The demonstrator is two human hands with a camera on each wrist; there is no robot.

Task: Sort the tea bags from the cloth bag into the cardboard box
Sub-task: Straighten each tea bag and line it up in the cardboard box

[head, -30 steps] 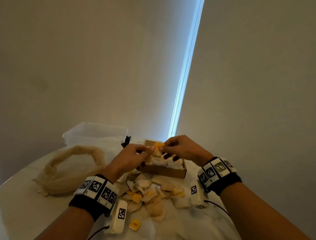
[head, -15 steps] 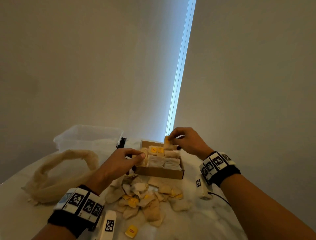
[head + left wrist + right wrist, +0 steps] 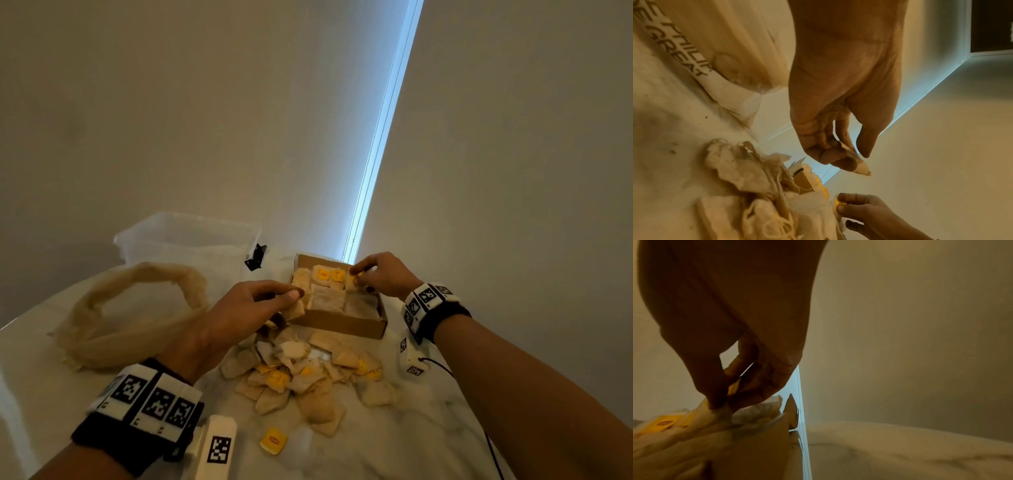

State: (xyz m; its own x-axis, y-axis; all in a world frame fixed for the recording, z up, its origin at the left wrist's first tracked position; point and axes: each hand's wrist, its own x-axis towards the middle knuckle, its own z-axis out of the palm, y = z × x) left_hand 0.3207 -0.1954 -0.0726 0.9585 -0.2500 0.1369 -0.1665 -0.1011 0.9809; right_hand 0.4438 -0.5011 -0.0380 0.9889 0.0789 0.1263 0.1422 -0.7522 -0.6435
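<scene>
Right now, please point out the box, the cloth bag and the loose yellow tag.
box [image 3: 342, 325], head view, front wall.
cloth bag [image 3: 113, 329], head view, crumpled body.
yellow tag [image 3: 273, 440], head view, centre.

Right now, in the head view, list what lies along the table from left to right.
Cloth bag → plastic tub → left hand → cardboard box → right hand.

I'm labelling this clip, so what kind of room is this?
Probably a room at home: a pale marble-look table against plain walls, a drawn roller blind, a clear plastic tub and loose tea bags.
</scene>
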